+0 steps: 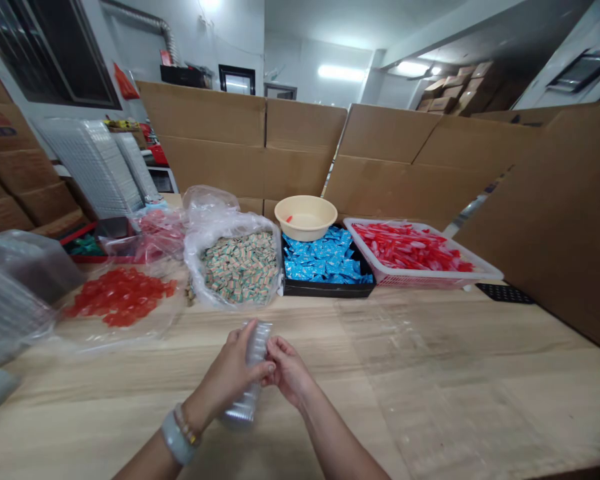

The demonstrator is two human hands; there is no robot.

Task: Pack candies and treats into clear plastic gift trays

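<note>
As held over the near part of the wooden tabletop (455, 400): one ridged clear plastic stack (256, 350), slightly tilted, gripped between both hands.
Your left hand (227, 373) has its fingers (247, 331) clenched around the stack; your right hand (290, 370) pinches its side. A loose grip on slick plastic could drop the stack, scattering it toward the bagged wrapped sweets (240, 270) farther along.

White walls rising on both sides, dark-framed window (45, 53) sitting upper left, silver flexible duct (147, 20) running along wall top. Fluorescent ceiling light (343, 73) glowing far back, brown cartons (455, 93) piling up far right, upright cardboard panels (215, 133) standing behind wooden table (480, 400).
</note>
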